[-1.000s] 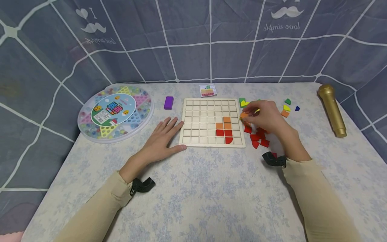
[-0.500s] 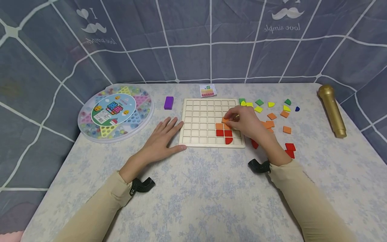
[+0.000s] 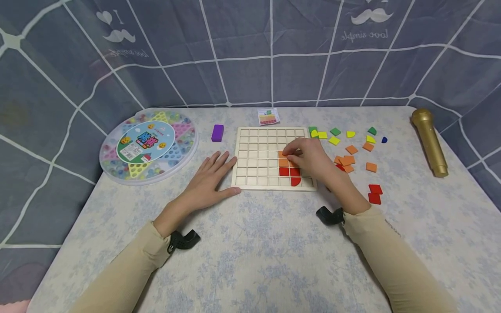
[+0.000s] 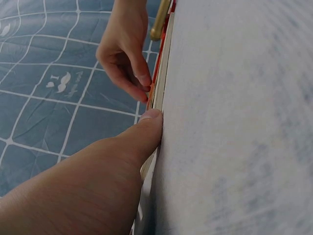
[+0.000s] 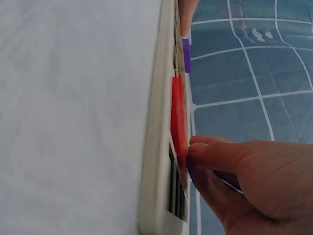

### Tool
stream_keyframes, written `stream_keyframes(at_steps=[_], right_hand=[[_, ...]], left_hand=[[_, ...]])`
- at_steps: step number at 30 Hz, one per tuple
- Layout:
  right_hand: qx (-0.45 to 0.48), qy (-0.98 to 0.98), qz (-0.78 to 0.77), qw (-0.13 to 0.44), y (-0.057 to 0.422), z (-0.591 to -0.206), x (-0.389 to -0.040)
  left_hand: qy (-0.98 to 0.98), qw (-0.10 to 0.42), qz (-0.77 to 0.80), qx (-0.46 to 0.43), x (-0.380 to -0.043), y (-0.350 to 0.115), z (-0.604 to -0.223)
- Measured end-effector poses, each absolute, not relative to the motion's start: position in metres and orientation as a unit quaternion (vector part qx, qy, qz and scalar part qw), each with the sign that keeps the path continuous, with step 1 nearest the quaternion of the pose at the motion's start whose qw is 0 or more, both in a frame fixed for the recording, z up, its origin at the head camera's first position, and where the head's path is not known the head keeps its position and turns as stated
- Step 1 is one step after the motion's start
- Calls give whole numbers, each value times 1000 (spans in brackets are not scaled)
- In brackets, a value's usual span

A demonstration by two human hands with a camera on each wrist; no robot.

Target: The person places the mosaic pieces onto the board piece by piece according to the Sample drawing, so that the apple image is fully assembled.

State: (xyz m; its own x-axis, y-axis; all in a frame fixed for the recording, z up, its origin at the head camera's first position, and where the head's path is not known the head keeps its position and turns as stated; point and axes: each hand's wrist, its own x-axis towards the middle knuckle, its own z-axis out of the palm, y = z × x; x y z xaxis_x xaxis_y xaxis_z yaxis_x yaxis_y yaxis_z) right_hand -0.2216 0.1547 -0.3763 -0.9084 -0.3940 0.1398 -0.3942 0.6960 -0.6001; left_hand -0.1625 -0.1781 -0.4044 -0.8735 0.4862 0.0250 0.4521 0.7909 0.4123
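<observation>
A pale wooden grid board [image 3: 257, 158] lies on the table, with red tiles [image 3: 284, 171] and orange tiles [image 3: 283, 162] in cells toward its right side. Over those cells, my right hand [image 3: 313, 160] pinches a small orange tile [image 3: 281, 154] between thumb and index finger, low at the grid; the fingers partly cover it. My left hand [image 3: 208, 181] lies flat with fingers spread, its fingertips and thumb at the board's left edge. In the left wrist view the left thumb [image 4: 142, 134] rests along the board's edge.
Loose orange tiles [image 3: 351, 150], red tiles [image 3: 375, 194], yellow and green ones lie right of the board. A picture card [image 3: 268, 116] and purple block [image 3: 217, 133] sit behind it. A round marble-game box [image 3: 113, 167] stands left, a gold microphone-shaped object [image 3: 429, 143] far right.
My right hand took an orange tile from the loose pieces and carried it left onto the board, to the left of the top orange tile. The left hand stayed in place.
</observation>
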Motion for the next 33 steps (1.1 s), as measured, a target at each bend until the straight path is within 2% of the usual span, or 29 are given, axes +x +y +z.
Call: stream_keyframes(at_steps=[12, 19, 24, 33], right_hand=[[123, -934, 336, 12, 202, -358, -225], [83, -956, 278, -52, 224, -353, -225], [92, -957, 258, -101, 228, -353, -228], [92, -949, 274, -124, 226, -353, -227]], left_hand=[[945, 42, 208, 248, -162, -178, -404], [946, 41, 207, 247, -161, -178, -403], [946, 40, 206, 247, -161, -178, -403], [945, 38, 207, 249, -161, -178, -404]])
